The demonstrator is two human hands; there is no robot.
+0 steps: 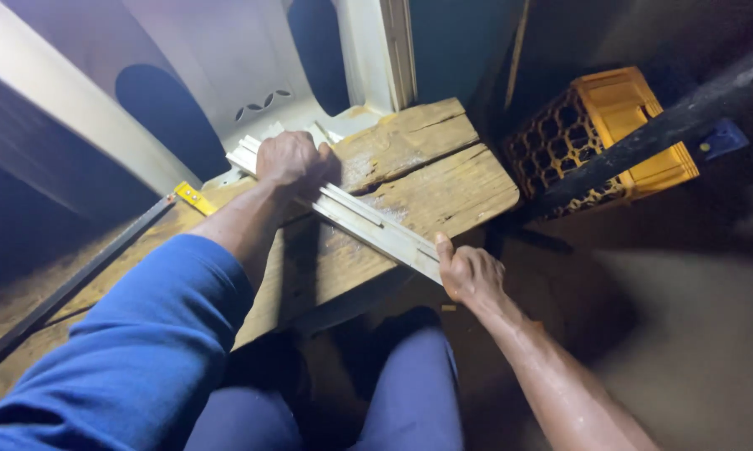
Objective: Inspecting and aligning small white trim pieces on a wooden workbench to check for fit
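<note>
- I see my left hand (291,160) closed down on the far end of a long pale strip (355,215), fingers curled over it and knuckles up, pressing it onto the bench (443,188).
- My right hand (470,274) is at the near end of the same strip, where it runs past the bench edge; the thumb lies along the strip's end and the fingers are loosely bent below, so I would call it a light hold rather than a full grip.
- The strip lies slantwise across the bench, from upper left by the left hand down to lower right by the right hand, flat on the wood. It looks like a narrow moulded length with ridges along it.
- The bench is made of rough, worn planks with cracks in the grain and a pale dusting beside the strip.
- More pale strip ends (259,142) lie just behind my left hand, touching or nearly touching the one I hold; I cannot tell which.
- A long dark bar with a yellow end piece (194,199) lies along the left part of the bench, apart from the strip.
- A white panel with dark arched openings (226,75) stands behind the bench.
- A yellow crate (618,125) sits on its side to the right, well apart from my hands, with a dark beam (643,142) crossing in front of it.
- My blue sleeve (142,342) and blue trousers (410,392) fill the lower part of the view.
</note>
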